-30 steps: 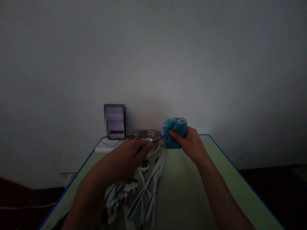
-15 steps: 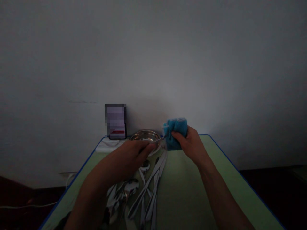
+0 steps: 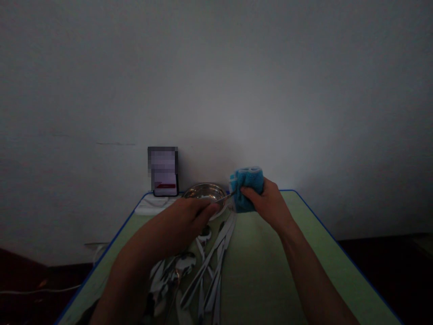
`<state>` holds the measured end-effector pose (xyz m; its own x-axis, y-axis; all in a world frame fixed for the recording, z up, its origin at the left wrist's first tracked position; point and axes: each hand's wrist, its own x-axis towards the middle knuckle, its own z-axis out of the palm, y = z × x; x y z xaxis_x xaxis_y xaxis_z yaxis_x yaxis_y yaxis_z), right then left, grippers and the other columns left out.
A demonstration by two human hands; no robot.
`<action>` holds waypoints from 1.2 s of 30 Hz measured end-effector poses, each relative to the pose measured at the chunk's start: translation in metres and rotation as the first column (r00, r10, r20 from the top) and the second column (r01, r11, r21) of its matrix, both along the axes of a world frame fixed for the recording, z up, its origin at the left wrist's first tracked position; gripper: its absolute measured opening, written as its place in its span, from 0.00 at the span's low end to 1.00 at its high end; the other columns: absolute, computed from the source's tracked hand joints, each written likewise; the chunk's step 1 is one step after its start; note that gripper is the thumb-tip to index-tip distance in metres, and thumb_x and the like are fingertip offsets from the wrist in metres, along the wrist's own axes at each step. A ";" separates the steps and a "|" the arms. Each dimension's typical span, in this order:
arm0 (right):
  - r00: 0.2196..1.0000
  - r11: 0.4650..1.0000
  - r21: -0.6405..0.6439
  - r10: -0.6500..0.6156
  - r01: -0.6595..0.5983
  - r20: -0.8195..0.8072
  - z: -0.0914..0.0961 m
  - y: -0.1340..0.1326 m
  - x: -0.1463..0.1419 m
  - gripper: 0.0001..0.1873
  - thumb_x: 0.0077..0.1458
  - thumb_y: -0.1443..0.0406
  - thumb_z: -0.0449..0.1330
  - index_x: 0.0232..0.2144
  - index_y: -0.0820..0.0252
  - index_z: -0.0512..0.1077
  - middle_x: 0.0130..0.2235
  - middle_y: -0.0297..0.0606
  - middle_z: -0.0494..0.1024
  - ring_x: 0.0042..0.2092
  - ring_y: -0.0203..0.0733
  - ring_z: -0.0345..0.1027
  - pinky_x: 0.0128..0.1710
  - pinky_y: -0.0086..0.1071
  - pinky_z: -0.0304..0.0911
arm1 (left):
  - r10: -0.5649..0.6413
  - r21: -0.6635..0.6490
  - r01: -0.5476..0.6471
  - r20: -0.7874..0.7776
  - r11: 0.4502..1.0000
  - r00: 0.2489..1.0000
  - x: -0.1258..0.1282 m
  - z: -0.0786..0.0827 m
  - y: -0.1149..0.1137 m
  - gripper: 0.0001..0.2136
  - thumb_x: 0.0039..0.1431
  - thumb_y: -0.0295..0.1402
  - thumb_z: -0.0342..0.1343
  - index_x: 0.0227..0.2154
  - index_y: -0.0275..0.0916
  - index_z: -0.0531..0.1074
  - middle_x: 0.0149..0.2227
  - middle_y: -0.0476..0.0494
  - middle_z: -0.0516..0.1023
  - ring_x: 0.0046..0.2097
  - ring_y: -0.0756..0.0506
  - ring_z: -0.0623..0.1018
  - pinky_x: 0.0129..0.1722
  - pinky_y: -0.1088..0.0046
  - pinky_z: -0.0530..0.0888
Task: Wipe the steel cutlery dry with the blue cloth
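My left hand (image 3: 194,214) is closed around one end of a thin metal piece of cutlery (image 3: 223,198). Its other end disappears into a folded blue cloth (image 3: 249,180) with a pale edge, so I cannot tell whether it is a spoon, fork or knife. My right hand (image 3: 265,198) pinches that cloth about the hidden end, thumb on the near side. Both hands are above the table, in front of a shiny metal bowl (image 3: 206,188). Below them lies a loose pile of cutlery, with a spoon (image 3: 185,262) and several long handles (image 3: 199,280); my left forearm covers part of it.
A phone (image 3: 165,171) stands upright against the wall at the back left, its screen partly blurred. In front of it lies a flat white item (image 3: 152,205). The green table (image 3: 260,271) has a blue edge and meets the pale wall (image 3: 216,90).
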<state>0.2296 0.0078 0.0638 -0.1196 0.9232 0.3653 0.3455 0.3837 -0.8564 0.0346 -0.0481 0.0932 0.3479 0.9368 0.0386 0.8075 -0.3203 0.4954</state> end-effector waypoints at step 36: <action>0.989 0.990 -0.071 0.118 -0.124 -0.084 -0.004 -0.001 0.001 0.15 0.45 0.57 0.63 0.34 0.61 0.71 0.34 0.39 0.78 0.33 0.40 0.71 0.34 0.37 0.68 | -0.006 -0.019 0.006 -0.001 1.000 1.000 -0.001 0.001 -0.001 0.20 0.62 0.44 0.39 0.22 0.39 0.68 0.21 0.51 0.70 0.25 0.50 0.69 0.26 0.74 0.61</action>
<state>0.2306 0.0065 0.0602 -0.2058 0.9289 0.3080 0.2300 0.3518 -0.9074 0.0336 -0.0489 0.0939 0.3539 0.9351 0.0205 0.8058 -0.3160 0.5009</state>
